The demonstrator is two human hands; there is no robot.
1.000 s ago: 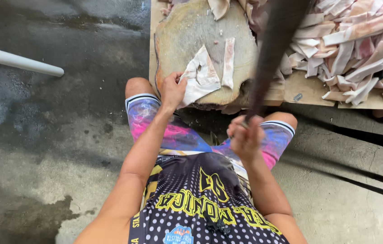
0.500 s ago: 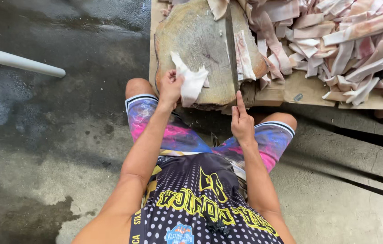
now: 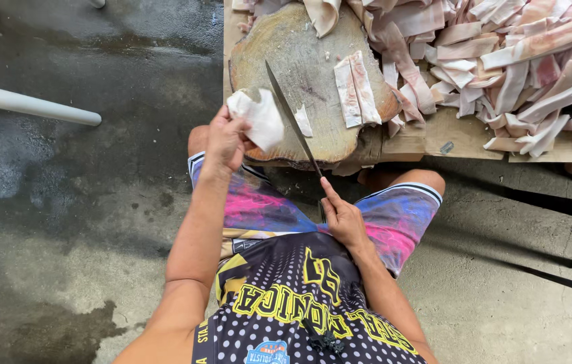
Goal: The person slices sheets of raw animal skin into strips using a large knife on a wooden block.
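My left hand (image 3: 224, 140) grips a pale slab of fatty meat (image 3: 259, 116) at the near left edge of a round wooden chopping block (image 3: 299, 40). My right hand (image 3: 341, 217) holds a long knife (image 3: 291, 114) by its handle, index finger stretched along it. The blade lies flat across the block, tip pointing away, right beside the held slab. A small cut piece (image 3: 304, 121) lies just right of the blade. Two cut strips (image 3: 356, 87) lie side by side on the block's right half.
A large heap of pale and pink meat strips (image 3: 522, 67) covers the wooden table (image 3: 454, 135) to the right. White pipes (image 3: 30, 104) lie on the wet concrete floor at left. A dark table leg (image 3: 556, 202) crosses the floor at right.
The knife has come down from a raised swing to rest flat on the block beside the slab. Two cut strips now lie on the block's right half. My left hand still holds the slab.
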